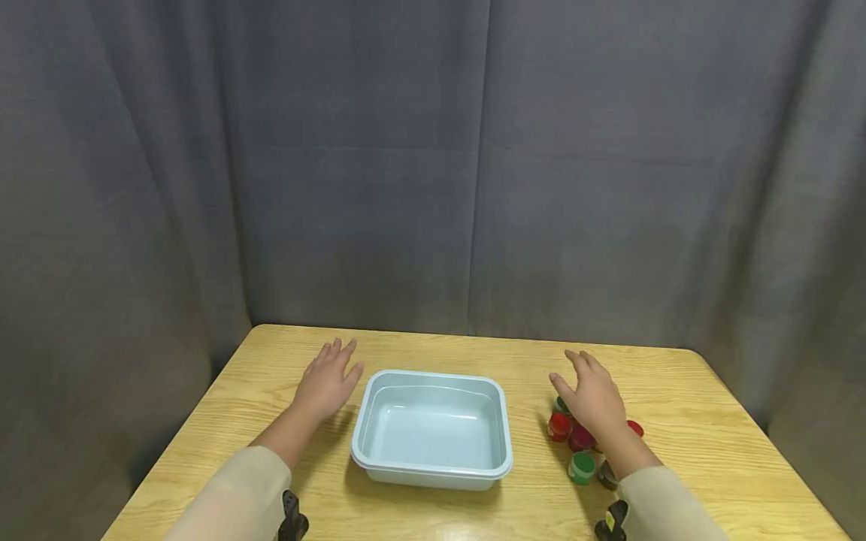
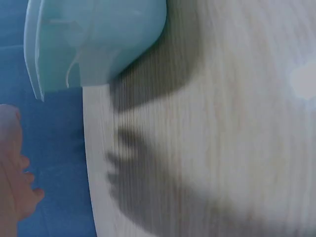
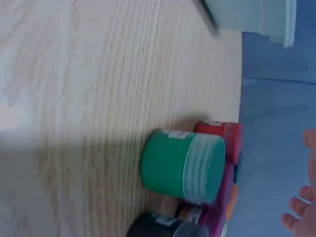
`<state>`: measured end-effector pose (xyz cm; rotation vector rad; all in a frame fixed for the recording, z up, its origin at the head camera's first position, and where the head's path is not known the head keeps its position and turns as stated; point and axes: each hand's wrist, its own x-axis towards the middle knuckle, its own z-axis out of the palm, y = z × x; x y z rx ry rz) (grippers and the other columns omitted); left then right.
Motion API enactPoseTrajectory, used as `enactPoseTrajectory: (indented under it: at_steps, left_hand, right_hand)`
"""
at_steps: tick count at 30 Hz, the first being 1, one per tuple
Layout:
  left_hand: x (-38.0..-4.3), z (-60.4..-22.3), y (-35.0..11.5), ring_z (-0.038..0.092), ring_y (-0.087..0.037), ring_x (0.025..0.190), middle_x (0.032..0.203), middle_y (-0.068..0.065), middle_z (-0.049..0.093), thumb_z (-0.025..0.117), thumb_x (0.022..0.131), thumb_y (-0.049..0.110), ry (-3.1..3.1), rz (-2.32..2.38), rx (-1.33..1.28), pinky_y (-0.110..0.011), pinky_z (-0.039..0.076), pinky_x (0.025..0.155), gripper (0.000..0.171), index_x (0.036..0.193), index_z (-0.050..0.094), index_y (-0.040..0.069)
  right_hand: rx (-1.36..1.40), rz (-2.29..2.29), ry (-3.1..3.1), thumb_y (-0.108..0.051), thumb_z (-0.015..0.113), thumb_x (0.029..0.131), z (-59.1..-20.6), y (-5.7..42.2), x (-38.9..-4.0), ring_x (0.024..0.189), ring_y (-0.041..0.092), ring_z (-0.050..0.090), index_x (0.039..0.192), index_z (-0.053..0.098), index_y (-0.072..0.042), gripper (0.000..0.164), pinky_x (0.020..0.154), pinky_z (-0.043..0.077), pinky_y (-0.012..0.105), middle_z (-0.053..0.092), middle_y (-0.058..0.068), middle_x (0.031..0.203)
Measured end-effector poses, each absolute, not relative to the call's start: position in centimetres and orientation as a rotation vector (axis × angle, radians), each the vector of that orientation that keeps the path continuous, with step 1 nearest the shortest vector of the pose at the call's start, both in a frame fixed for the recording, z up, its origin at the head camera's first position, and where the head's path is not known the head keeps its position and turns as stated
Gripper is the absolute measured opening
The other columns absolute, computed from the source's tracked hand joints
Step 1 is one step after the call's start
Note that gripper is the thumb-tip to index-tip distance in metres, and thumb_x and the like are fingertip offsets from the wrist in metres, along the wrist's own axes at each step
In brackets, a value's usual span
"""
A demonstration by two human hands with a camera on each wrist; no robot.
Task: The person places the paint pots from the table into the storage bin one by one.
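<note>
A pale blue rectangular plastic basin (image 1: 433, 475) stands on the wooden table, its inside bare. My left hand (image 1: 326, 385) hovers to the left of it, fingers spread and holding nothing. Over on the right, my right hand (image 1: 595, 397) is held above a cluster of small paint jars, its fingers apart and nothing in them. Among the jars are a green jar (image 3: 170, 163), a red jar (image 1: 559, 427), a dark red jar (image 1: 581, 438) and a dark jar (image 3: 153, 226). The right hand and forearm partly hide the cluster in the head view.
The light wooden table (image 1: 534, 511) has rounded far corners. Grey curtains (image 1: 365, 188) hang behind it and along both sides. Black wrist camera mounts (image 1: 292, 517) sit at the cuffs of the pale sleeves (image 1: 233, 492).
</note>
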<state>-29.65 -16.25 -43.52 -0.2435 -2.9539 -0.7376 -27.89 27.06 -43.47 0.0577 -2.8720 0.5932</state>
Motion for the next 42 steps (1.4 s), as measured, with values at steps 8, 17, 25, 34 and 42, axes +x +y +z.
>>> enactPoseTrajectory:
  at_steps: [8, 17, 25, 34, 42]
  left_hand:
    - [-27.3, -43.9, -16.2, 0.018, -0.040, 0.150, 0.161, -0.018, 0.024, 0.034, 0.106, 0.042, -2.844, -1.116, -0.206, -0.060, 0.019, 0.120, 0.059, 0.155, 0.027, 0.010]
    - [-24.2, -44.8, -15.4, 0.031, -0.040, 0.144, 0.159, -0.016, 0.031, 0.035, 0.105, 0.047, -2.737, -1.403, -0.174, -0.060, 0.031, 0.116, 0.062, 0.155, 0.028, 0.011]
    - [-21.4, -45.7, -14.3, 0.031, -0.039, 0.145, 0.158, -0.014, 0.035, 0.039, 0.106, 0.036, -2.614, -1.598, -0.068, -0.057, 0.029, 0.117, 0.054, 0.154, 0.032, 0.012]
    - [-20.0, -46.9, -13.5, 0.045, -0.036, 0.137, 0.154, -0.017, 0.039, 0.042, 0.106, 0.026, -2.522, -1.645, -0.112, -0.047, 0.040, 0.112, 0.051, 0.151, 0.034, 0.004]
    - [-19.0, -47.7, -12.9, 0.036, -0.036, 0.143, 0.158, -0.018, 0.030, 0.044, 0.105, 0.024, -2.495, -1.714, -0.116, -0.045, 0.034, 0.114, 0.054, 0.153, 0.029, 0.003]
  right_hand:
    - [0.042, 0.748, -2.816, -0.044, 0.049, 0.101, -42.8, 28.9, -25.4, 0.133, 0.054, 0.036, 0.145, 0.040, 0.003, 0.065, 0.105, 0.037, 0.068, 0.036, 0.033, 0.148]
    - [-0.081, 0.891, -2.802, -0.049, 0.045, 0.102, -43.3, 30.3, -21.9, 0.129, 0.055, 0.040, 0.145, 0.039, 0.003, 0.068, 0.098, 0.043, 0.068, 0.034, 0.034, 0.149]
    - [-0.197, 0.975, -2.793, -0.052, 0.043, 0.101, -44.0, 31.3, -19.8, 0.129, 0.051, 0.041, 0.144, 0.041, 0.002, 0.069, 0.100, 0.042, 0.067, 0.036, 0.033, 0.147]
    - [-0.269, 1.054, -2.711, -0.042, 0.049, 0.101, -45.7, 32.6, -18.0, 0.127, 0.047, 0.043, 0.139, 0.047, 0.005, 0.060, 0.101, 0.043, 0.061, 0.043, 0.032, 0.140]
    - [-0.345, 1.185, -2.746, -0.045, 0.050, 0.100, -47.2, 33.8, -17.5, 0.130, 0.047, 0.040, 0.144, 0.040, 0.005, 0.067, 0.105, 0.042, 0.061, 0.034, 0.032, 0.146]
